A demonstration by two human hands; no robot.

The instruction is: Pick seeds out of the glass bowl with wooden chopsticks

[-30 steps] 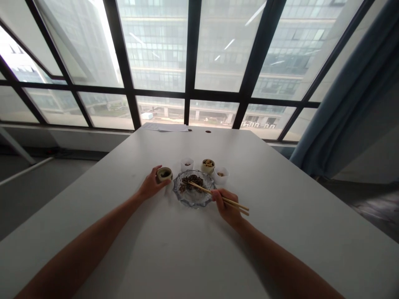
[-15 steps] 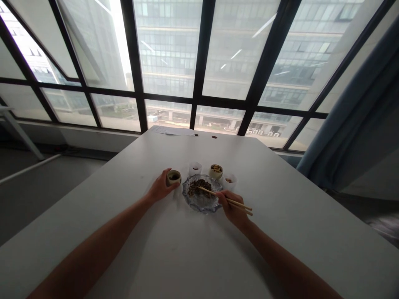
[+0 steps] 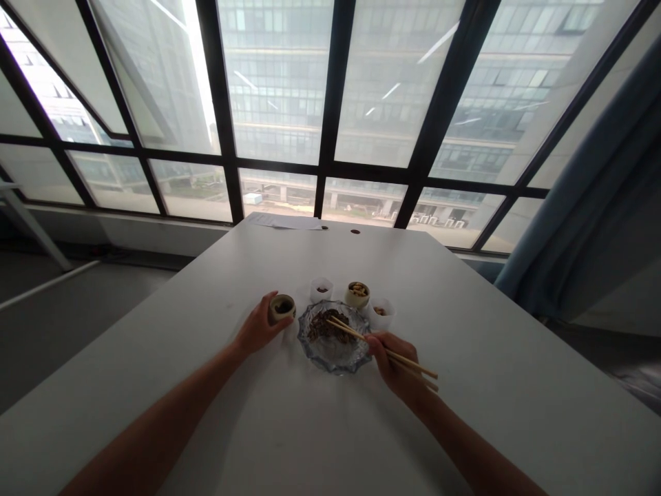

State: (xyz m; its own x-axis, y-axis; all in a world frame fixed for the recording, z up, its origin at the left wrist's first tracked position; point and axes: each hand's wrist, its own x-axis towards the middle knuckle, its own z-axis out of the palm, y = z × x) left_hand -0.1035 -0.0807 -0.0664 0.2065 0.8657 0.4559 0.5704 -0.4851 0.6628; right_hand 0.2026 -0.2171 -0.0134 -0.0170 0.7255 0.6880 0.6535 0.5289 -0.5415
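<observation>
My left hand [image 3: 259,324] is wrapped round a small round cup [image 3: 282,308] with dark contents, left of the glass dish. In my right hand [image 3: 395,362] is a pair of wooden chopsticks [image 3: 410,362], their tips over a heap of brown, dried-looking pieces [image 3: 329,325]. That heap lies in the back part of a clear scalloped glass dish [image 3: 338,362]. Behind the dish stand a white cup [image 3: 321,289] with a little dark red stuff and a pale green cup [image 3: 357,294] of yellowish pieces. At its right edge is another white cup [image 3: 382,314] with brownish bits.
The dishes stand on a long white table [image 3: 289,427]. Papers [image 3: 284,222] lie at its far end, beside two round holes. Dark-framed windows rise beyond, a blue curtain [image 3: 562,207] hangs at right, and a white metal frame [image 3: 38,231] stands at left.
My left hand and its cup have shifted slightly left, away from the dish. The chopstick tips have moved a little right over the brown heap. The view has tilted slightly.
</observation>
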